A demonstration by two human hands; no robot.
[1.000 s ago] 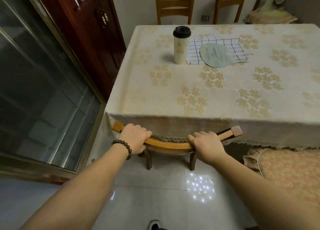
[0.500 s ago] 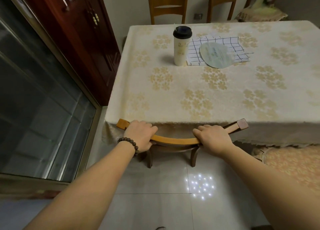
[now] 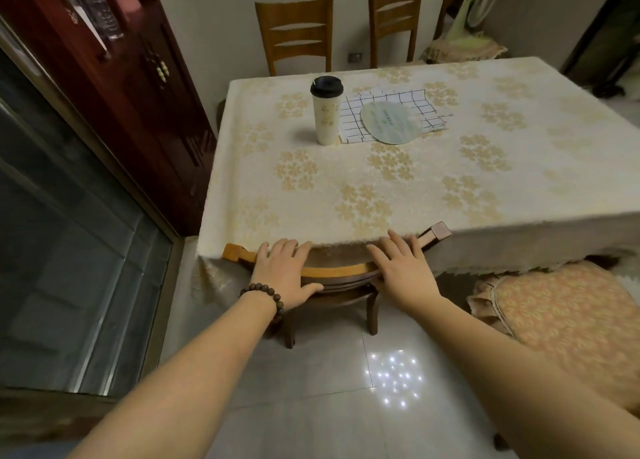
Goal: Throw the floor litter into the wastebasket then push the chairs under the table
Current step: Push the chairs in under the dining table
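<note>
A wooden chair stands pushed in at the near edge of the table, its curved top rail touching the hanging cream flowered tablecloth. My left hand, with a bead bracelet on the wrist, lies flat on the rail's left part, fingers spread. Over the rail's right part my right hand rests with its fingers stretched out toward the cloth. Neither hand is curled around the rail. The chair's seat is hidden under the table. No litter or wastebasket is in view.
A second chair with an orange flowered cushion stands out from the table at the right. Two wooden chairs stand against the far wall. A lidded cup, checked cloth and round fan lie on the table. Glass door and dark cabinet at left.
The chair has gone further in until its rail meets the tablecloth. Both hands have loosened from gripping the rail to lying flat on it with fingers spread.
</note>
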